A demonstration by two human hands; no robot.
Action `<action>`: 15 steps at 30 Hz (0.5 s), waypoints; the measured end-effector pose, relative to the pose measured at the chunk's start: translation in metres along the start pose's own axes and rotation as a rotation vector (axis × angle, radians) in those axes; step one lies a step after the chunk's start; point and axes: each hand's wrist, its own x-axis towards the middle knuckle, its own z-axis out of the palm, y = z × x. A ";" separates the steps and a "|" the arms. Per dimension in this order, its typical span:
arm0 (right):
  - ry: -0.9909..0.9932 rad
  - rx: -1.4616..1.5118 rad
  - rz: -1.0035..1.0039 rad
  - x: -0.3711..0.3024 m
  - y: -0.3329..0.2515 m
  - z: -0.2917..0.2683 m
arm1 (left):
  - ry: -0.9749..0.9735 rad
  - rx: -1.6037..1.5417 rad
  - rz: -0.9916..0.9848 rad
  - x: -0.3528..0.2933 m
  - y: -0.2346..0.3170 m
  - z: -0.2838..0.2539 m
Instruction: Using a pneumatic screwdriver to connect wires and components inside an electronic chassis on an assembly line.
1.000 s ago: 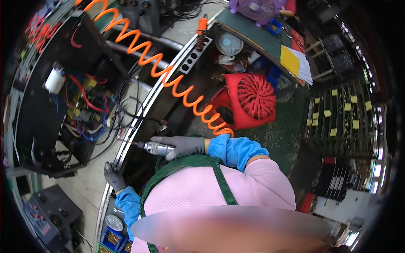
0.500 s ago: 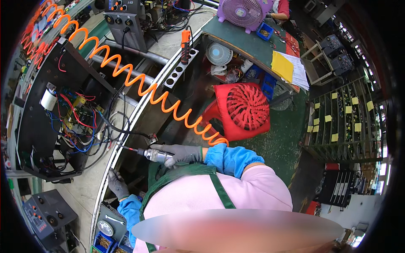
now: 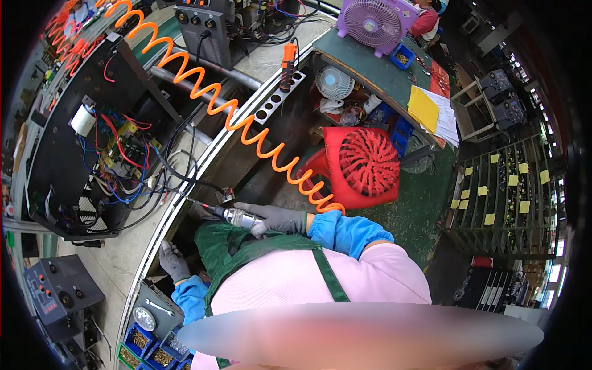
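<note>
My right hand (image 3: 280, 219), in a grey glove, is closed round a silver air screwdriver (image 3: 242, 219). Its thin bit points left, toward the white metal rail at the workbench edge. From the screwdriver's area an orange coiled hose (image 3: 269, 154) stretches up and left. My left hand (image 3: 175, 264), also gloved, lies at the rail with its fingers stretched out and nothing visible in them. Beyond the rail stands an open black machine housing (image 3: 74, 154) with wires, boards and a white cylinder inside. A black cable with a small connector (image 3: 227, 195) hangs over the rail near the bit.
A grey control unit (image 3: 61, 290) stands at the lower left. Blue bins of small metal parts (image 3: 140, 339) sit by my left forearm, near a wrench (image 3: 160, 307). A red fan (image 3: 364, 166) stands on the floor. A purple fan (image 3: 373, 23) stands on the green table, with a person beyond.
The view has shifted slightly, bringing more of the bins into sight. My right hand keeps its hold on the screwdriver. My left hand stays by the rail.
</note>
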 end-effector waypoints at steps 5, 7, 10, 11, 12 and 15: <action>0.003 -0.042 0.010 0.012 -0.001 0.001 | 0.048 -0.032 0.024 0.006 0.007 0.004; 0.002 0.009 0.022 0.015 -0.002 0.003 | 0.058 -0.029 -0.011 0.007 0.003 0.001; 0.021 0.025 0.078 0.016 -0.008 0.010 | 0.034 -0.032 0.017 0.016 -0.013 -0.010; 0.024 0.025 0.079 0.017 -0.010 0.012 | 0.003 -0.015 0.012 0.020 -0.016 -0.014; 0.017 0.016 0.086 0.017 -0.011 0.013 | 0.000 -0.015 0.010 0.022 -0.020 -0.016; 0.019 0.004 0.107 0.018 -0.014 0.014 | 0.010 -0.020 0.019 0.018 -0.021 -0.013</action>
